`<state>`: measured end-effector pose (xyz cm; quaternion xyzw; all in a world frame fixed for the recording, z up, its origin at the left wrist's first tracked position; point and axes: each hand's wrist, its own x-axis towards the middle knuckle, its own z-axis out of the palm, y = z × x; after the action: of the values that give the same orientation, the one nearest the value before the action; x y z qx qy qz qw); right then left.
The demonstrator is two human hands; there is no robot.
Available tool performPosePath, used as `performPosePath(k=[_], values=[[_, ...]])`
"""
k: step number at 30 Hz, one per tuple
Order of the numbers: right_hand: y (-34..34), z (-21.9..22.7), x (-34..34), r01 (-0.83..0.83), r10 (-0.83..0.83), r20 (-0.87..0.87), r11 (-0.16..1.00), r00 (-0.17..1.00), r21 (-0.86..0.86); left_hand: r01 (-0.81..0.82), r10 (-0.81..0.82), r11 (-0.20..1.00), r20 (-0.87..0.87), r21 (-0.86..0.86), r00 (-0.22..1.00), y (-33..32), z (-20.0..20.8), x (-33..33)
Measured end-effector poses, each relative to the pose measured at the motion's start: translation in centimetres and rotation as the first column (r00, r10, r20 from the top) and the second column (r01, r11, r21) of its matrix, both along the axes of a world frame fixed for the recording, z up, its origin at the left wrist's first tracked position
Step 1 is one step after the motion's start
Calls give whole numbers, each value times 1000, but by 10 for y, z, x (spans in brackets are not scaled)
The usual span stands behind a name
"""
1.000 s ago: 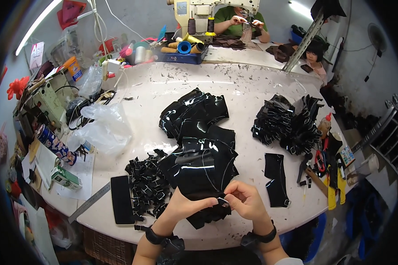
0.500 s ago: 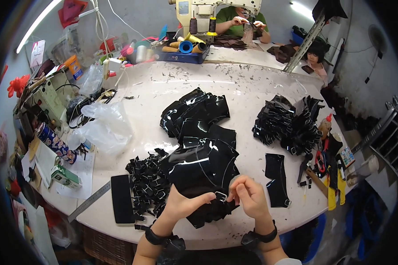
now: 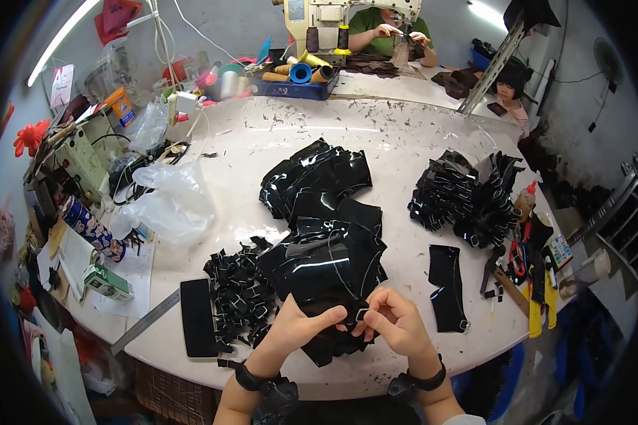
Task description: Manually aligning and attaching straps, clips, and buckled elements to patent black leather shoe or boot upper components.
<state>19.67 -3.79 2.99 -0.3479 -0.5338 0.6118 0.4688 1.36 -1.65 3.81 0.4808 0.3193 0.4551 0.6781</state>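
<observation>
Between my hands is a small silver buckle [image 3: 361, 314] on a short black strap, held over a stack of glossy black cut pieces [image 3: 312, 262]. My right hand [image 3: 398, 322] is closed, its thumb and fingertips pinching at the buckle. My left hand [image 3: 301, 329] grips the strap end with its thumb stretched along the top; its other fingers are mostly hidden. Just left of that hand lies a heap of small black straps with buckles [image 3: 241, 297]. A single black cut piece with a buckle at its corner [image 3: 446, 290] lies flat to the right.
Bunched black pieces [image 3: 464, 198] sit at the right, near scissors and yellow-handled tools [image 3: 539, 304]. Leftward are a phone [image 3: 199, 318], a steel ruler [image 3: 145, 322], a plastic bag [image 3: 170, 202] and a carton [image 3: 108, 281]. Beyond the table, a person works at a sewing machine [image 3: 298, 25]; another person sits at right.
The buckle has shifted slightly right and turned, and my right fingers have closed in on it. My left thumb has moved a little along with it.
</observation>
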Motion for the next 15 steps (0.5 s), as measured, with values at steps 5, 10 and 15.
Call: performPosePath(k=[5, 10, 15], values=[[-2, 0, 3, 26, -27, -45, 1000, 999, -14, -64, 75, 992, -102, 105, 992, -2, -1, 5], [3, 5, -3, 138, -173, 115, 954, 978, 267, 60, 97, 902, -337, 428, 937, -4, -5, 2], [0, -5, 5, 321, -446, 152, 805, 882, 499, 264, -13, 823, -448, 503, 894, 0, 3, 10]])
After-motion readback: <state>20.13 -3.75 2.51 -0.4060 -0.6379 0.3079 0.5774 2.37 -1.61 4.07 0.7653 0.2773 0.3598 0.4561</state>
